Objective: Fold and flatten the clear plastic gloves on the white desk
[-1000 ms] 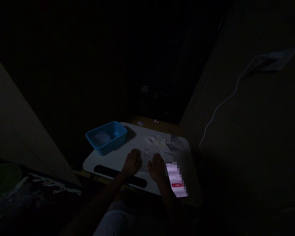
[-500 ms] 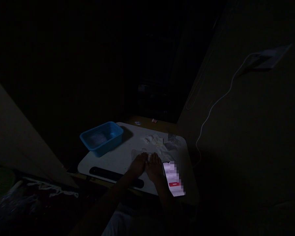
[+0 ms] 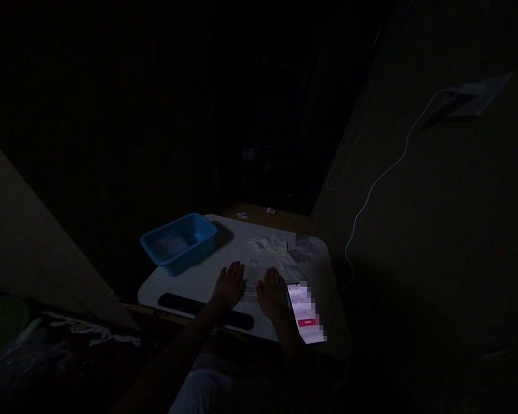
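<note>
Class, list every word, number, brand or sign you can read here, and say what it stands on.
"00": faint, probably so, on the phone; the rest of its screen is pixelated or too small.
Red button on that screen: pale label, unreadable.
White packets: marks too dim to read.
Clear plastic between left hand and right hand: none visible.

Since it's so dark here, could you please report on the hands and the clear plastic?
Left hand and right hand open, palms down. Clear plastic between them, on white tabletop. Lit smartphone close beside right hand's outer side.
</note>
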Action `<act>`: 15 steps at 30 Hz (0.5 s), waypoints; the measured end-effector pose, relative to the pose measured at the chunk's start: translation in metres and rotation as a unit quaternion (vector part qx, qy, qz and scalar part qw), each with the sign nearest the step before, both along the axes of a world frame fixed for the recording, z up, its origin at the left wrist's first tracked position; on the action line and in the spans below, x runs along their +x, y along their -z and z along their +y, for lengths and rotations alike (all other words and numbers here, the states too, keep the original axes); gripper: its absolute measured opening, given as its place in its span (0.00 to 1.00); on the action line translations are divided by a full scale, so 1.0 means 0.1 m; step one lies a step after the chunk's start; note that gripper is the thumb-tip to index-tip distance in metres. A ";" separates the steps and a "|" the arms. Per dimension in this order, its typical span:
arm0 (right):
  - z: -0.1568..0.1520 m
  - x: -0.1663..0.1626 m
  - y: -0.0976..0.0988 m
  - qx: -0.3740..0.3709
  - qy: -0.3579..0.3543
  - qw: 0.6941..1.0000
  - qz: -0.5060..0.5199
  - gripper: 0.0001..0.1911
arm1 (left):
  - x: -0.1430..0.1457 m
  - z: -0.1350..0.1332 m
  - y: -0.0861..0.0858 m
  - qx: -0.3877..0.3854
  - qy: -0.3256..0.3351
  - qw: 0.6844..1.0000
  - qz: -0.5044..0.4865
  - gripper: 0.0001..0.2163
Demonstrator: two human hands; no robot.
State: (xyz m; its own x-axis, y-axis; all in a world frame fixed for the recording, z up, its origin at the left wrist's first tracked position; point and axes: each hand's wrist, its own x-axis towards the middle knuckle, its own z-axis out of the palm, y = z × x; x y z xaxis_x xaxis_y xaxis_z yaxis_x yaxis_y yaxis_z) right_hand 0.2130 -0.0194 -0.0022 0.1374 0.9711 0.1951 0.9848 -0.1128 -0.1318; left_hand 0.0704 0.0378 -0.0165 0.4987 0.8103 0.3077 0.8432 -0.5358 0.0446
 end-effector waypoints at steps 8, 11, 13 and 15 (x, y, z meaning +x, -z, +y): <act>0.02 0.00 0.04 0.003 0.026 1.000 -0.011 0.29 | 0.03 -0.04 -0.01 0.011 -0.014 1.000 0.010 0.22; 0.02 0.00 0.03 -0.003 0.025 1.000 -0.009 0.30 | 0.02 -0.03 0.00 0.009 -0.010 1.000 0.007 0.22; 0.02 0.00 0.02 -0.001 0.021 1.000 -0.010 0.29 | 0.01 -0.03 -0.01 0.008 -0.009 1.000 0.003 0.23; 0.02 0.00 0.02 0.002 0.020 1.000 -0.011 0.30 | 0.01 -0.03 -0.01 0.010 -0.008 1.000 -0.003 0.23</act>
